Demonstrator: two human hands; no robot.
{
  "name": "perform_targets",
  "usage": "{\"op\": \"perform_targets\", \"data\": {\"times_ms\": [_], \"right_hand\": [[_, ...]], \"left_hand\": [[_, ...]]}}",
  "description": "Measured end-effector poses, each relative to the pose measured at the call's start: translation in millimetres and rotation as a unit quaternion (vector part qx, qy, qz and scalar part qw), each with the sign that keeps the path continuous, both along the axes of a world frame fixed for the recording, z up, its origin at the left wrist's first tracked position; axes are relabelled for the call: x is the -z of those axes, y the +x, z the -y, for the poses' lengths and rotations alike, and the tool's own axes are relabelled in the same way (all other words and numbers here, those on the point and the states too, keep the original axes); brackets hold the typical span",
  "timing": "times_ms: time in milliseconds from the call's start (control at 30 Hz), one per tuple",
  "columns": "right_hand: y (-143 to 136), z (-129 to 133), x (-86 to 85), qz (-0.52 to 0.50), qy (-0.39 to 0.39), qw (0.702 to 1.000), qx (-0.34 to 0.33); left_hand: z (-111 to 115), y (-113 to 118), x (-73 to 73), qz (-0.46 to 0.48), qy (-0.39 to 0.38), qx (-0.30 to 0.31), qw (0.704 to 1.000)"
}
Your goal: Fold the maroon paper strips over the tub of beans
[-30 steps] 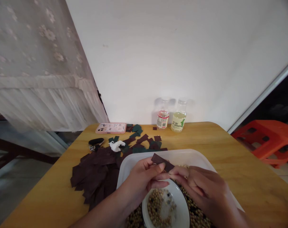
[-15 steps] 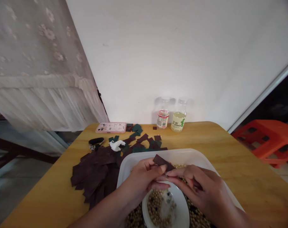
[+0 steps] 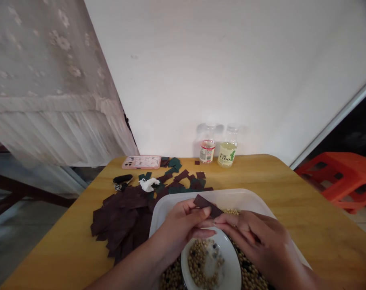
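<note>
A dark maroon flat piece [image 3: 207,206], cloth-like or leather-like, is pinched by my left hand [image 3: 187,221], thumb on top. My right hand [image 3: 255,237] is closed with its fingertips at the piece's lower right edge, touching it. Under both hands sits a white bowl [image 3: 229,257] holding small tan beads [image 3: 198,262] and a few dark ones. The bowl stands in a white plastic tray [image 3: 243,195] filled with more tan and dark beads. What lies between the pinched fingertips is partly hidden.
Left of the tray lies a heap of maroon pieces [image 3: 122,217], with green pieces [image 3: 174,163] behind. A crumpled white tissue [image 3: 148,184], black key fob [image 3: 123,178] and pink-cased phone [image 3: 141,162] lie nearby. Two bottles, one red-labelled [image 3: 207,151], one green-labelled [image 3: 227,153], stand by the wall. An orange stool [image 3: 343,173] is right.
The view has shifted very slightly. Both hands keep almost the same place, and the maroon piece is tilted a little differently between them.
</note>
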State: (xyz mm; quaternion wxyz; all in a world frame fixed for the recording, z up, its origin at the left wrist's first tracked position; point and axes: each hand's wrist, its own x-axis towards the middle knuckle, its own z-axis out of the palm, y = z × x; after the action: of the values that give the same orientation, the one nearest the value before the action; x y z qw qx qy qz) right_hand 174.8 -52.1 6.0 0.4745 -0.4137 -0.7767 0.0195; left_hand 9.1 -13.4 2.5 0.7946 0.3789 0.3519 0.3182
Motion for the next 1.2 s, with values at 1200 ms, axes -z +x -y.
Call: {"op": "perform_targets", "data": {"times_ms": [1200], "right_hand": [[0.7, -1.6, 4.8, -0.029, -0.050, 0.998, -0.028]], "left_hand": [[-2.0, -1.1, 0.4, 0.011, 0.002, 0.003, 1.000]]}}
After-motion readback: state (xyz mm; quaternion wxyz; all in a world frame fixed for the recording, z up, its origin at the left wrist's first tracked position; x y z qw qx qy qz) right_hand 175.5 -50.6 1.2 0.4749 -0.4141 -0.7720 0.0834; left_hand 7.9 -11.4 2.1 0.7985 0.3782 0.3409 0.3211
